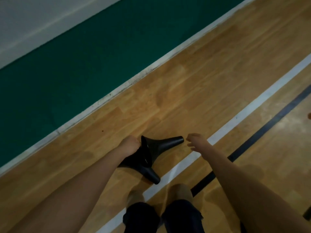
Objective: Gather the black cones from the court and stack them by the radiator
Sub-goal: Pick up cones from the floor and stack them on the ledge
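Two black cones are bunched in the left hand, whose fingers curl tightly round their wide rims where the rims meet. The upper cone lies on its side with its narrow tip pointing right. The lower cone hangs from the same grip, its tip angled down and to the right, towards the person's legs. Whether either cone touches the floor cannot be told from this angle.

The right hand holds nothing. Its fingers are spread and loosely bent, just beside the tip of the upper cone but apart from it.

The floor is pale wooden boards. A white line runs slantwise across it, passing under the right forearm and just beside the lower cone's tip. A thinner black line runs alongside it, further right. At the far left edge of the boards, beyond a pale border, lies a dark green strip. The person's bare knees and dark shorts show at the bottom, standing over the white line.
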A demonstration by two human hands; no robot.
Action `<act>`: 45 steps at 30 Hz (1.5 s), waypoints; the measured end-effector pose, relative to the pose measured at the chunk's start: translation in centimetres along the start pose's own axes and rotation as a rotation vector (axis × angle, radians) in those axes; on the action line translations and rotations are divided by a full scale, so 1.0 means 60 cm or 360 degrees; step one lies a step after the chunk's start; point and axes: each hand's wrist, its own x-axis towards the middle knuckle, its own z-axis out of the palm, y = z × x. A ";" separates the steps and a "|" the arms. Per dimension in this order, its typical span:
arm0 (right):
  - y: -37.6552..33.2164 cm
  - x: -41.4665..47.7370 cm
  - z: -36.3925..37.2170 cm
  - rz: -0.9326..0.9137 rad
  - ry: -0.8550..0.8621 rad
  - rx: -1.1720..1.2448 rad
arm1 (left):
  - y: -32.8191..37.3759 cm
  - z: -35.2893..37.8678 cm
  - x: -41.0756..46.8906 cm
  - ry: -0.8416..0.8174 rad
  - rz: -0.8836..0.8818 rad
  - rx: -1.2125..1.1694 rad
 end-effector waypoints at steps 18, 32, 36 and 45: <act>0.036 0.057 0.004 0.0002 0.0018 -0.0074 | 0.005 0.069 0.076 0.0280 0.0080 -0.0139; -0.213 -0.461 -0.126 -0.0286 0.0029 -0.0092 | 0.108 -0.224 -0.459 0.0283 0.0278 -0.0355; -0.278 -0.596 -0.135 -0.0457 -0.0039 -0.0114 | 0.112 -0.302 -0.598 0.0355 0.0306 -0.0421; -0.384 -0.863 -0.070 -0.0826 -0.0391 0.0064 | 0.054 -0.434 -0.904 0.0871 0.0390 -0.0692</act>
